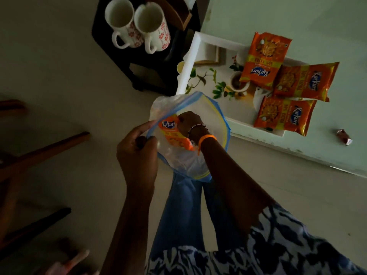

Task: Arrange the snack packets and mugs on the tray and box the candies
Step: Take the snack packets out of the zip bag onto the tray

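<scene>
My left hand (pixel 137 147) pinches the blue rim of a clear zip bag (pixel 190 135) and holds it open. Inside the bag, my right hand (pixel 188 122) grips an orange snack packet (pixel 172 133). Three orange snack packets (pixel 264 58) (pixel 305 82) (pixel 284 116) lie on the right part of the white floral tray (pixel 200 56), which sits on a pale green table. Two white mugs with red flowers (pixel 123 22) (pixel 153 26) stand on a black stool at the upper left. One wrapped candy (pixel 344 136) lies on the table right of the tray.
A brown wooden box (pixel 176 12) sits on the black stool (pixel 143 64) behind the mugs. Wooden chair legs (pixel 45 151) cross the floor at the left. The table's edge (pixel 297 153) runs diagonally just right of the bag.
</scene>
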Motion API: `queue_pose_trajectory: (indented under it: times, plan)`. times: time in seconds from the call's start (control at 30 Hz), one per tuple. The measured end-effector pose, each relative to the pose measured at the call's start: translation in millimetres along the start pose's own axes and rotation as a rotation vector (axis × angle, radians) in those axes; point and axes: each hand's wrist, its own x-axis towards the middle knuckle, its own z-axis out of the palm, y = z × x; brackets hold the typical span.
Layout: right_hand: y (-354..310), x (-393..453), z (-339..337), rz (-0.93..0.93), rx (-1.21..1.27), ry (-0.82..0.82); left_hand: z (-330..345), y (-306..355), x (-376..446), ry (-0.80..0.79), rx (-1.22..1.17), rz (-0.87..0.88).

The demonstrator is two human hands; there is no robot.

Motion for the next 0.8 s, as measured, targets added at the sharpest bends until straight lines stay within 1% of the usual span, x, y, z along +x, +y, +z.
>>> queue_pose_trajectory:
  times: [0.07,0.13,0.27,0.37,0.5,0.57,0.63,0.7,0.8]
  plan:
    - [4.0,-15.3,-4.2,-0.018,0.022,0.012,6.3,-3.9,2.9,0.024,0.011,-0.029]
    - [8.7,-35.2,-12.7,-0.058,0.051,0.054,14.4,-3.8,4.0,0.015,0.039,0.0]
    - [24.6,-69.9,-39.7,-0.091,0.257,0.235,35.5,-1.5,5.5,-0.03,0.184,0.082]
    - [41.7,-90.1,-61.6,-0.113,0.577,0.367,53.0,0.3,4.4,-0.082,0.27,0.117]
    - [73.4,-113.4,-89.1,-0.136,1.211,0.576,75.2,-1.5,12.4,-0.127,0.437,0.082]
    - [92.4,-113.4,-97.8,-0.136,1.47,0.673,80.5,-3.2,16.6,-0.125,0.482,0.054]
    - [109.5,-109.1,-101.0,-0.095,1.597,0.771,83.0,-4.1,17.8,-0.118,0.477,0.057]
    - [121.9,-101.1,-97.6,-0.045,1.681,0.83,81.9,-4.9,17.9,-0.089,0.462,0.068]
    - [128.8,-81.9,-86.0,0.001,1.901,0.824,78.8,-6.4,16.6,-0.053,0.453,0.065]
